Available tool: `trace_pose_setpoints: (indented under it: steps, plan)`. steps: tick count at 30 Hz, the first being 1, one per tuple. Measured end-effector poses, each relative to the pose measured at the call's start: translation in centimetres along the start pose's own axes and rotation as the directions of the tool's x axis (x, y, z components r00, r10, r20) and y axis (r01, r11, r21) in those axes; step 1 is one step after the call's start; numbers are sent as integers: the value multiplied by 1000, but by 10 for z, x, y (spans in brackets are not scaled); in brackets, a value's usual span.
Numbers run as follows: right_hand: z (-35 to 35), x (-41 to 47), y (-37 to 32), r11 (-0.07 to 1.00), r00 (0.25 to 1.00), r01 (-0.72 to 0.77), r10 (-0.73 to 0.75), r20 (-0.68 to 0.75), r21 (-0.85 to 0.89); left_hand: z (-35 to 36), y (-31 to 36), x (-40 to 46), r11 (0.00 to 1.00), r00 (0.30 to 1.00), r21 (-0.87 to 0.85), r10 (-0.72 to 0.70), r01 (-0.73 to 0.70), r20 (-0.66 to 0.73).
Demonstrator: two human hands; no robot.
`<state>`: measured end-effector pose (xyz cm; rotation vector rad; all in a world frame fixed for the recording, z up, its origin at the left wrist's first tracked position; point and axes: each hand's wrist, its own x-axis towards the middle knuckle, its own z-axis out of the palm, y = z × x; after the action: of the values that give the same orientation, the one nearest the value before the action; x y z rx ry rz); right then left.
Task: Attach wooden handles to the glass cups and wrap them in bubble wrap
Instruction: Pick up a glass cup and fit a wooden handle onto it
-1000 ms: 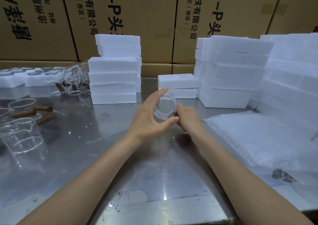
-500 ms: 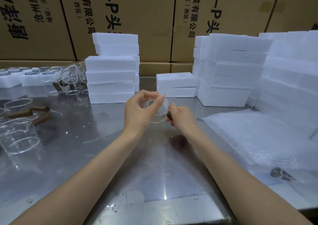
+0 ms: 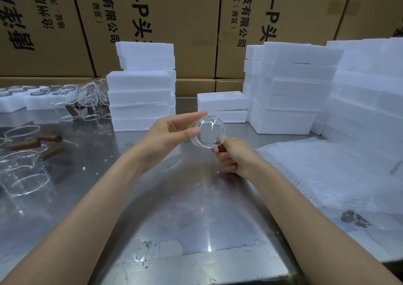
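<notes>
cup: glass cup (image 3: 208, 133), held up, base faces viewer
handle: wooden handle (image 3: 222, 148) runs down-right into right hand (image 3: 232, 157), fist closed round it
left hand (image 3: 172, 130): fingertips steady the cup's left wall, fingers nearly straight
wrap: bubble wrap (image 3: 327, 171) lies nearer the right hand

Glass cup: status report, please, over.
Left hand steadies glass cup, fingers straight. Right hand grips wooden handle. Cup held above table; nothing in the way.
</notes>
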<state>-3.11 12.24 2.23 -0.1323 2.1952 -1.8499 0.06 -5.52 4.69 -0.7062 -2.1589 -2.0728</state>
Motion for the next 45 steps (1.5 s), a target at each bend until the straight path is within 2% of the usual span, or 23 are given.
trace_pose_setpoints:
  steps: [3, 10, 15, 19, 22, 27, 31, 35, 39, 42, 45]
  plan:
    - [0, -1, 0, 997, 998, -41, 38, 43, 62, 2, 2, -1, 998, 999, 49, 39, -40, 19]
    - [5, 3, 2, 997, 999, -47, 48, -14, 60, 22, -6, -1, 904, 966, 392, 230, -168, -115]
    - [11, 4, 4, 999, 993, 2, -5, -114, -34, 38, -13, -5, 848, 905, 522, 292, -95, -311]
    - [17, 4, 4, 991, 988, 66, -82, -134, -114, 46, -17, -4, 881, 823, 473, 286, -24, -491]
    - [20, 8, 4, 988, 982, 79, -100, -160, -132, 45, -16, -1, 923, 805, 384, 254, -35, -537]
    - [18, 8, 5, 973, 948, 161, -198, -250, -163, 46, -12, 1, 966, 833, 241, 205, -89, -514]
    - [13, 9, 5, 929, 886, 245, -331, -324, -278, 42, -6, 4, 994, 851, 25, 105, -107, -515]
    - [11, 8, 6, 896, 859, 258, -383, -338, -360, 37, -9, 4, 993, 871, -55, 68, -109, -487]
    - [8, 6, 4, 864, 813, 268, -440, -381, -426, 32, -17, 6, 998, 932, -48, 12, -32, -362]
    - [4, 4, 3, 778, 730, 255, -544, -414, -574, 28, -27, 7, 995, 970, 94, 14, 9, -241]
    - [0, 4, 5, 723, 666, 216, -601, -442, -656, 22, -35, 5, 981, 984, 192, 15, 20, -178]
